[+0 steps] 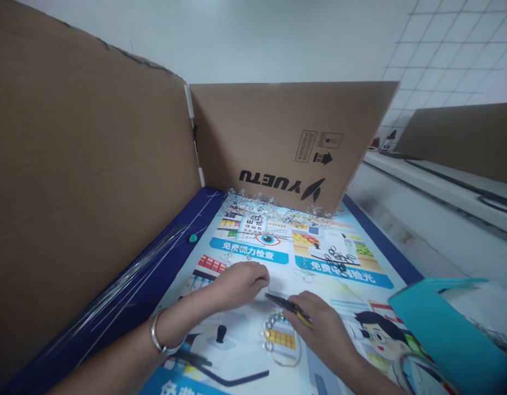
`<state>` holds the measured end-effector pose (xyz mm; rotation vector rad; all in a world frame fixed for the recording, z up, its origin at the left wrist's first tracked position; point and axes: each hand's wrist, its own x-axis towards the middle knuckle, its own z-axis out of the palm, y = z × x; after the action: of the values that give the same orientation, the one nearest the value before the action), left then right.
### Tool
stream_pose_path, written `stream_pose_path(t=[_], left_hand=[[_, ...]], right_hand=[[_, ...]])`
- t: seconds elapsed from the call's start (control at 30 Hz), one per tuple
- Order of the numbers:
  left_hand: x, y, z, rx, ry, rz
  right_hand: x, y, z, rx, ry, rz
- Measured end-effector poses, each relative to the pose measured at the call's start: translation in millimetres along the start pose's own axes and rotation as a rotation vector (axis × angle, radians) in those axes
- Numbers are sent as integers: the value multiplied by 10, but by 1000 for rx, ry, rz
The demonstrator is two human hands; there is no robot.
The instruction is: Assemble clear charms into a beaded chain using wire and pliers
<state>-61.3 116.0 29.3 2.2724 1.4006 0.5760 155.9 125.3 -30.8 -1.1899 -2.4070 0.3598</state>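
My left hand (243, 282), with a silver bangle at its wrist, is closed in a pinch. A thin, pale wire, barely visible, seems to hang from its fingertips. My right hand (315, 315) grips black-jawed pliers (283, 302) with yellow on the handles. Their tips point left, just below the left fingertips. Under the pliers lies a wire loop (287, 364), strung with clear, round bead-like pieces (268, 333) along its left side. Whether the pliers' jaws hold anything is too small to tell.
Cardboard panels stand at left (89, 164) and back (278, 126). Long thin wires (142, 269) lie along the left edge near a green lump (193, 238). Clear pieces (274, 206) line the back; black loops (338, 260) lie right. A turquoise container (446, 329) stands at right.
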Motion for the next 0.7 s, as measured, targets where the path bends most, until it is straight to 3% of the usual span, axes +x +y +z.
stream_pose_path(t=[0.13, 0.3, 0.43, 0.7], left_hand=[[19, 0, 47, -215, 36, -56], [58, -73, 171, -702, 34, -276], [74, -116, 250, -1010, 78, -350], [53, -76, 287, -1187, 132, -341]], right_hand=[[-10, -9, -10, 22, -12, 11], [16, -22, -72, 149, -8, 41], [40, -43, -104, 252, -56, 92], [54, -85, -127, 381, -83, 173]])
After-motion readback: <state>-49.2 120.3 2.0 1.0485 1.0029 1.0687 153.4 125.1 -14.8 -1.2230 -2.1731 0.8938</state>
